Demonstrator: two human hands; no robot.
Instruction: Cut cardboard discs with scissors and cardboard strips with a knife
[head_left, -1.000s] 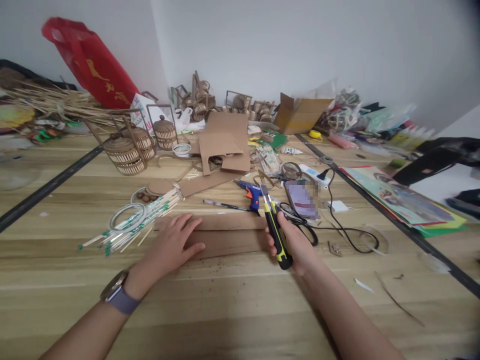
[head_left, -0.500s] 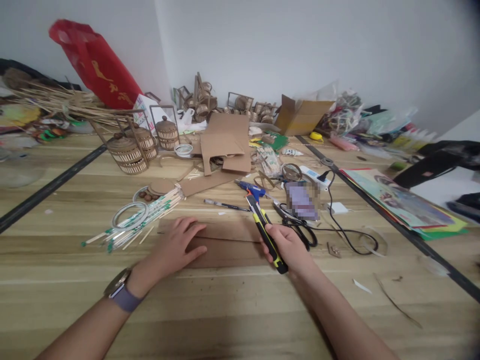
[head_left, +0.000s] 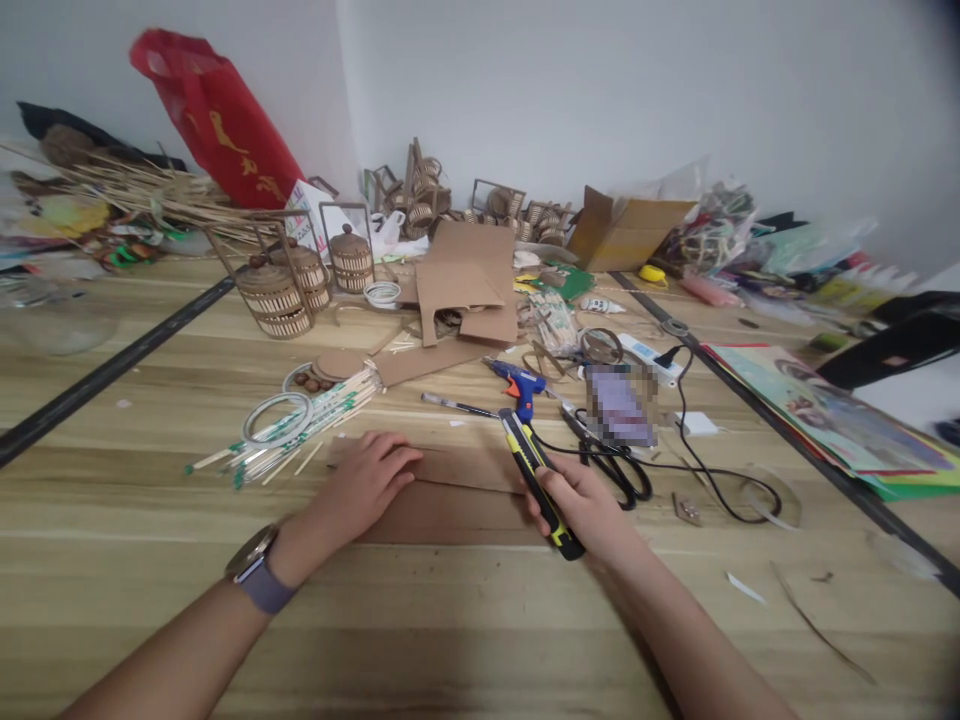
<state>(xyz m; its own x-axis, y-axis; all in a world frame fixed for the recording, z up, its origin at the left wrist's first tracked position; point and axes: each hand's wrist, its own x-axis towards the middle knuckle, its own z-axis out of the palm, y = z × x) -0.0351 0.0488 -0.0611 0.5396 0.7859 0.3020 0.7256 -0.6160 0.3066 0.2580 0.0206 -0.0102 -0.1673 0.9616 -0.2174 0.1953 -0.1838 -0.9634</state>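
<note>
My right hand [head_left: 581, 500] is wrapped around a yellow-and-black utility knife [head_left: 536, 475], its tip pointing away from me; no long blade shows past the nose. Below it, a brown cardboard piece [head_left: 457, 510] lies flat on the table, with a slit or edge running along its length. My left hand [head_left: 375, 480] rests on the left part of that cardboard, fingers stretched out and holding nothing. Just beyond the knife are a blue hot glue gun [head_left: 521, 385] and a black pen [head_left: 457, 404]. Black-handled scissors [head_left: 619, 475] lie right of my right hand.
Wrapped sticks [head_left: 315, 420] and white rings [head_left: 277, 420] lie at left, near lidded bamboo baskets [head_left: 274, 300]. More cardboard [head_left: 469, 270] sits at the back. A black cable [head_left: 709, 490] loops at right, beside a stack of coloured sheets [head_left: 832, 410].
The knife's blade, extended before, no longer shows past the nose. My left thumb has drawn in toward the fingers. The whole view has shifted slightly, moving the scene right.
</note>
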